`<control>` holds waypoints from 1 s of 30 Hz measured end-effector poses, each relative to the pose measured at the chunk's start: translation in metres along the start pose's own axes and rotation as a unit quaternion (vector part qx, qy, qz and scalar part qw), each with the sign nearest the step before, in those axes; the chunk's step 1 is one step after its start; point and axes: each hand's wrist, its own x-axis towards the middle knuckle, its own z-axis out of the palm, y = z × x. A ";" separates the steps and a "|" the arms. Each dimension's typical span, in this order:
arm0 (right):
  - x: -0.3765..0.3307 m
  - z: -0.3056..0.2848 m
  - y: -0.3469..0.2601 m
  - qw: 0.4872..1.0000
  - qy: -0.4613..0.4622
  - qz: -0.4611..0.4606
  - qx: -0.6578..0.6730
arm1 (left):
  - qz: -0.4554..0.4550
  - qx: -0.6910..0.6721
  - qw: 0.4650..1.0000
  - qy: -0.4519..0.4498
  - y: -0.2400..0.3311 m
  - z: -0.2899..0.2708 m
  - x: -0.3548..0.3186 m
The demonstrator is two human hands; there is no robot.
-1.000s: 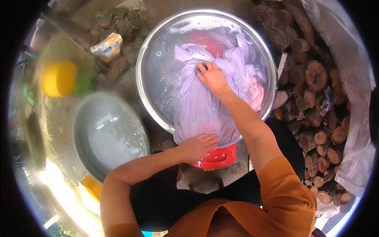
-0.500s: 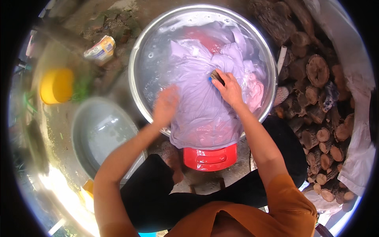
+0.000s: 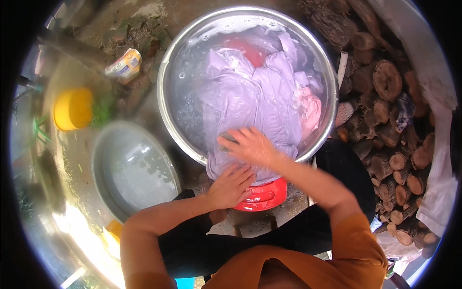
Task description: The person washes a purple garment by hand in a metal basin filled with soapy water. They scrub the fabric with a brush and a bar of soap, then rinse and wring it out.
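A wide metal basin point(image 3: 166, 96) holds soapy water and a lilac cloth point(image 3: 250, 96), with a pink piece point(image 3: 312, 110) and a red piece point(image 3: 248, 50) beside it. The lilac cloth hangs over the near rim onto a red plastic stool point(image 3: 262, 198). My right hand point(image 3: 252, 146) lies on the cloth at the near rim, closed around a small dark brush point(image 3: 228, 139) that mostly hides under the fingers. My left hand point(image 3: 232, 185) presses flat, fingers spread, on the hanging edge of the cloth just above the stool.
A smaller metal basin point(image 3: 103, 159) with water stands at the left. A yellow bowl point(image 3: 72, 108) and a soap packet point(image 3: 124, 62) lie further left and behind. Stacked firewood point(image 3: 385, 120) and a white sack point(image 3: 442, 192) fill the right side.
My right hand has slid with the brush from the far side of the cloth toward the near rim. My left hand has dropped back from the basin's middle to the hanging cloth edge.
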 end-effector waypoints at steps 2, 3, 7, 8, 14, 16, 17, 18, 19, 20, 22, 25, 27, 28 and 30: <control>0.008 0.029 0.095 0.997 0.016 -0.017 -0.079 | 0.008 -0.004 1.000 -0.024 0.005 0.001 0.009; 0.025 0.017 0.125 0.989 0.020 0.103 -0.103 | 0.014 0.009 1.000 -0.024 0.003 0.001 0.017; 0.042 0.017 0.118 0.949 0.041 0.301 -0.086 | 0.011 0.005 1.000 -0.012 -0.002 0.005 0.024; 0.027 0.024 0.090 0.969 -0.002 0.245 -0.023 | 0.001 -0.002 1.000 -0.018 0.000 0.007 0.019; 0.011 0.007 0.020 0.994 -0.034 -0.099 -0.033 | -0.021 -0.036 0.999 -0.011 0.005 0.014 0.021; 0.044 0.016 0.091 0.991 -0.105 0.067 -0.040 | -0.001 -0.015 1.000 0.007 0.005 0.010 0.028; 0.056 0.020 0.121 0.987 -0.039 0.133 -0.085 | -0.002 -0.013 1.000 0.002 0.009 0.010 0.026; 0.070 0.012 0.132 0.971 0.027 0.196 -0.134 | 0.000 -0.010 1.000 0.002 0.008 0.010 0.025; 0.070 0.010 0.127 0.970 0.014 0.221 -0.103 | 0.003 -0.007 1.000 0.002 0.007 0.010 0.025; 0.064 0.010 0.116 0.966 0.000 0.247 -0.072 | -0.001 -0.003 1.000 0.000 0.004 0.010 0.024; 0.028 0.018 0.061 0.983 -0.022 0.179 -0.043 | -0.017 -0.009 1.000 0.000 0.003 0.013 0.020; -0.025 -0.017 0.030 0.998 -0.055 -0.037 0.005 | -0.019 -0.033 0.999 -0.003 0.010 0.015 0.025; -0.034 -0.039 0.053 0.994 -0.110 -0.010 0.011 | -0.005 -0.035 0.999 0.042 0.012 0.016 0.030; -0.022 -0.041 0.093 0.987 -0.148 0.068 -0.014 | 0.001 -0.030 0.997 0.067 0.012 0.017 0.035; -0.013 -0.037 0.148 0.943 -0.052 0.276 -0.178 | 0.001 -0.035 0.996 0.076 0.011 0.029 0.033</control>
